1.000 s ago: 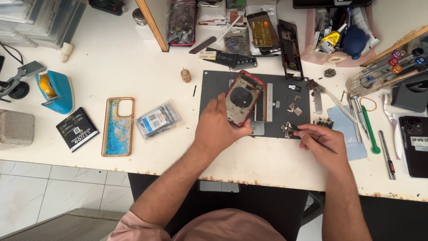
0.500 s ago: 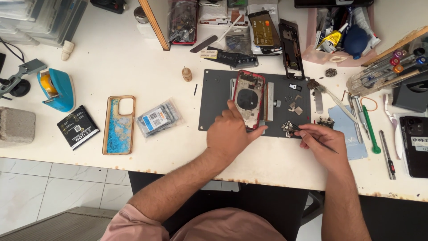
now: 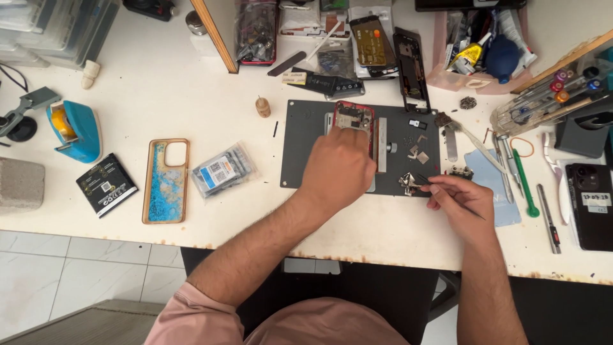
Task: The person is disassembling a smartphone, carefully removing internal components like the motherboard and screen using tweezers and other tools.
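A: What does the left hand (image 3: pixel 338 167) have hold of?

B: It lies palm down over the lower part of an opened red-framed phone (image 3: pixel 353 118), fingers curled onto it, pressing it flat. Only the phone's upper end shows above the knuckles, with its inner parts bare.

A: And the right hand (image 3: pixel 454 203)?

B: Thumb and fingers are pinched shut on slim dark tweezers (image 3: pixel 447 191). The tips point left at a small heap of metal parts (image 3: pixel 408 183), touching it or just short of it; I cannot tell which.

A: Where does the phone lie?

B: On a dark grey work mat (image 3: pixel 300 147) in the middle of the white table (image 3: pixel 159 83), upright as seen from the head camera. A grey metal strip (image 3: pixel 382 144) lies just beside its right edge, and more loose small parts (image 3: pixel 418 153) are scattered on the mat between strip and heap.

A: What is around the mat?

B: To its left, a clear bag with a blue label (image 3: pixel 223 171), then a phone case with a blue pattern (image 3: pixel 166 181), a black battery (image 3: pixel 106 184) and a blue tape dispenser (image 3: pixel 73 131). A small brown bottle (image 3: pixel 262 107) stands near the mat's upper left corner. To the right are a green-handled tool (image 3: pixel 523 182), a dark screwdriver (image 3: pixel 549 219) and a black phone back (image 3: pixel 590 204) at the table's edge. Beyond the mat lie a black phone frame (image 3: pixel 410 70) and a rack of screwdrivers (image 3: pixel 549 96).
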